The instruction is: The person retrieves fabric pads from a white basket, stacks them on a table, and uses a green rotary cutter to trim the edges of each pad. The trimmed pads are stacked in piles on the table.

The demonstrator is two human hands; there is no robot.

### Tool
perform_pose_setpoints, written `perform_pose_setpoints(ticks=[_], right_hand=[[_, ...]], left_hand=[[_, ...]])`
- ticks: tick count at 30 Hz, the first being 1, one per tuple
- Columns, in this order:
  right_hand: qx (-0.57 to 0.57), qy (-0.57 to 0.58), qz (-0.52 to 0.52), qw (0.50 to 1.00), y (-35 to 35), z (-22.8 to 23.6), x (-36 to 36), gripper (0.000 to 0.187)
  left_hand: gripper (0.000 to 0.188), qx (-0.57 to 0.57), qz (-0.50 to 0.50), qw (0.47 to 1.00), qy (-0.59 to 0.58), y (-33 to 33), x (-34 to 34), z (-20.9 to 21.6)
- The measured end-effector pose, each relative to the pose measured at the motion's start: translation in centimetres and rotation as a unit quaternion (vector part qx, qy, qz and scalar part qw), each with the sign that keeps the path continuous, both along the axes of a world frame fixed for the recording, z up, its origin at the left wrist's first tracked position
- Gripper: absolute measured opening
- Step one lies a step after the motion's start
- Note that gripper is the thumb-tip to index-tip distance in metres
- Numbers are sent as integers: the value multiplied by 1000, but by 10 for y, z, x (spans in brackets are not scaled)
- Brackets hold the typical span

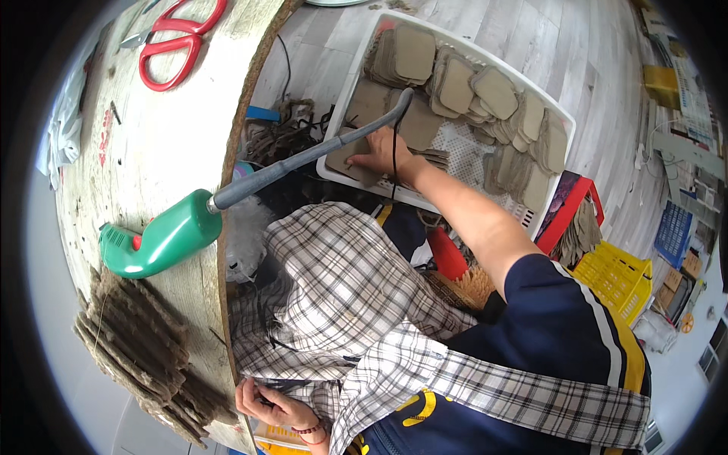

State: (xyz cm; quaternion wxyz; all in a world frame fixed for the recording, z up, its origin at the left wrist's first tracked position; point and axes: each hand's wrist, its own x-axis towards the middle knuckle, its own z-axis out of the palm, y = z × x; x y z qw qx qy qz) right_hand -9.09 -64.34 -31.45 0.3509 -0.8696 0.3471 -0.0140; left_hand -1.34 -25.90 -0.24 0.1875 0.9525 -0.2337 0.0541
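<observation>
My right hand [389,157] reaches into a white plastic basket [449,24] on the far side. Its thumb lies over a grey-brown flat piece [345,168] and the hand appears closed on it; a grey bent arm hides part of the fingers. Stacks of similar rounded flat pieces [494,91] line the basket. Down by the near edge of the wooden table [182,299], my left hand [274,404] is curled up. Something small and dark shows between its fingers, too hidden to name.
On the table lie red-handled scissors [173,45] and a bundle of rough brown strips [136,345]. A green plastic lamp-like head [167,235] on a grey bent arm [303,157] crosses before the basket. A yellow crate [618,279] stands at right, beside a red box [580,201].
</observation>
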Motion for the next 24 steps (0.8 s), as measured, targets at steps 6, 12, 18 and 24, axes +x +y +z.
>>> perform_pose_setpoints(ticks=[6, 12, 18, 24], right_hand=[[2, -40, -28, 999, 3, -1, -12, 85], [89, -10, -81, 993, 2, 9, -21, 83], [51, -141, -186, 971, -1, 10, -82, 68], [-43, 104, -165, 980, -5, 4, -159, 83]], left_hand=[[23, -12, 1, 1000, -3, 2, -1, -2], [22, 10, -10, 1000, -17, 2, 1, -1], [22, 2, -4, 1000, -1, -2, -1, 2], [22, 10, -3, 1000, -6, 4, -1, 0]])
